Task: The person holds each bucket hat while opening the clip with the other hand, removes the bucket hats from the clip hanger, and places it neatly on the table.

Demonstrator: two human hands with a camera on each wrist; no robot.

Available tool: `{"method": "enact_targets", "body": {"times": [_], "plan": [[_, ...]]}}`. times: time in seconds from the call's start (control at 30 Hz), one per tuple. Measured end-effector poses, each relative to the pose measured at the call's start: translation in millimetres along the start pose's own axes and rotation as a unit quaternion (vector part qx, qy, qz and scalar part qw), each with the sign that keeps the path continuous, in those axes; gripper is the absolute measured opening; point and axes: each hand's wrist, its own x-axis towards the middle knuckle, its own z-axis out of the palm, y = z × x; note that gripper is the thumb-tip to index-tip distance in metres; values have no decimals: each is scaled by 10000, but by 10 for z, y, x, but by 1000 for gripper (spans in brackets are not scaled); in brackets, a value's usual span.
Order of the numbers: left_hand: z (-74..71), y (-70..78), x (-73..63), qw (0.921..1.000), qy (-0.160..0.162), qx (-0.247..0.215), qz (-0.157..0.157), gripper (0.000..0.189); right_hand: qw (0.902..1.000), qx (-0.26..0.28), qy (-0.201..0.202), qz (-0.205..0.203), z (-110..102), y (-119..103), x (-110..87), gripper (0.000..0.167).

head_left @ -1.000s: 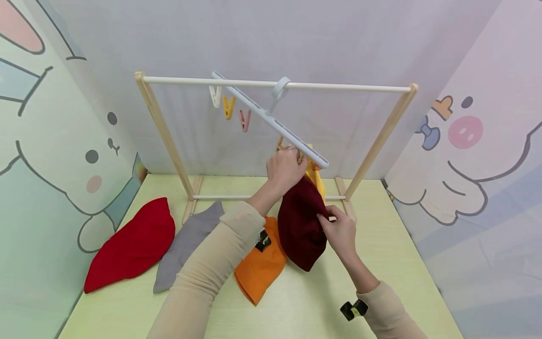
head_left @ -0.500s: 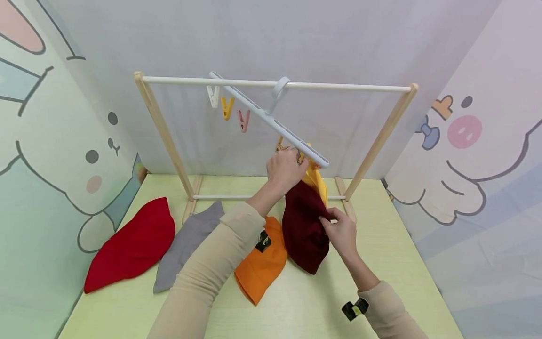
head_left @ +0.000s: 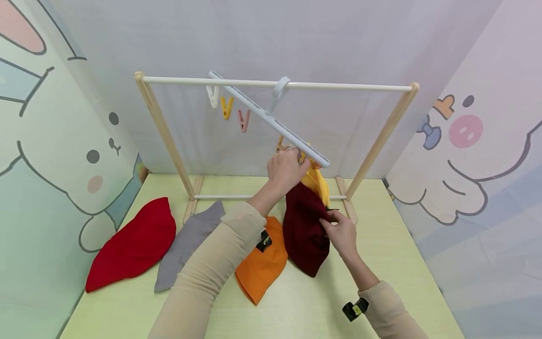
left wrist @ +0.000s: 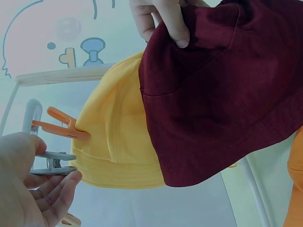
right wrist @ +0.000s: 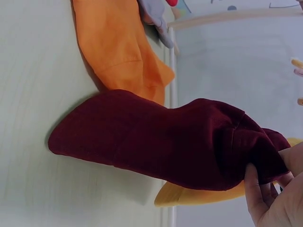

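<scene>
In the head view, my left hand (head_left: 285, 167) is raised below the pale blue hanger (head_left: 292, 137). Its thumb and fingers pinch a grey clothespin (left wrist: 53, 163), as the left wrist view shows, right at the edge of a yellow bucket hat (left wrist: 113, 127). An orange clothespin (left wrist: 61, 124) grips that yellow hat. Lower and to the right, my right hand (head_left: 342, 233) pinches the crown of a maroon bucket hat (head_left: 302, 230), which hangs brim down in front of the yellow one. The maroon hat covers part of the yellow hat in both wrist views.
The hanger hangs slanted from the white rod (head_left: 338, 86) of a wooden rack. White, yellow and pink clothespins (head_left: 243, 121) dangle at its far end. On the table lie an orange hat (head_left: 262, 263), a grey hat (head_left: 186, 245) and a red hat (head_left: 133, 247).
My right hand has shifted the maroon hat slightly right and down, so more of the yellow hat shows behind it. The left hand stays in place, and the hanger has barely turned.
</scene>
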Motion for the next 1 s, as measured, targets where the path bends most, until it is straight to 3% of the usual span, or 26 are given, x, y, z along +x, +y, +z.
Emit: {"method": "enact_targets", "body": {"times": [0.47, 1.0], "plan": [[13, 44, 12, 9997, -114, -195, -40, 31, 9990, -161, -62, 404, 2, 123, 84, 21], [6, 51, 5, 9996, -163, -206, -99, 32, 9981, -243, -120, 544, 39, 301, 144, 13]]}}
